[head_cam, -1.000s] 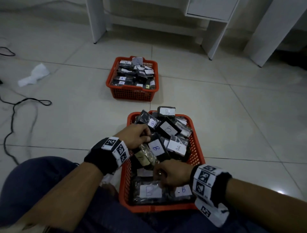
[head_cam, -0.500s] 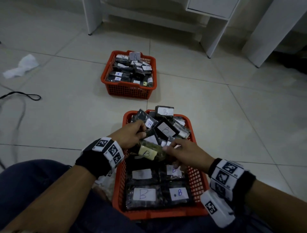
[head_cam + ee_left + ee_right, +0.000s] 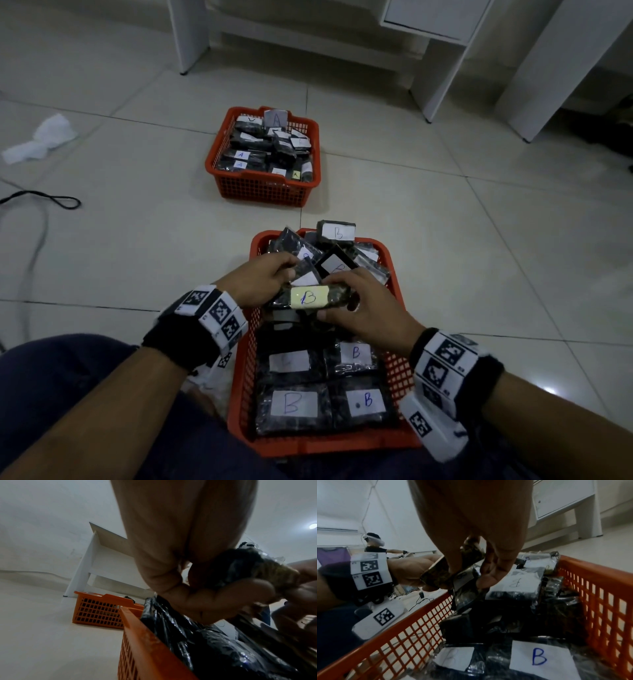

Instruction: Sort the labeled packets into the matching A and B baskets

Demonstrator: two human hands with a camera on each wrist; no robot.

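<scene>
Orange B basket (image 3: 399,274) sits beneath both hands: left hand (image 3: 262,281) and right hand (image 3: 368,308) each pinch an end of the B-labelled packet (image 3: 310,297). It seems ready to drop straight in.

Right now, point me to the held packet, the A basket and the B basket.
held packet (image 3: 309,297): head view, on its yellowish B label.
A basket (image 3: 263,189): head view, on the near mesh wall.
B basket (image 3: 397,370): head view, on the right mesh wall.
</scene>
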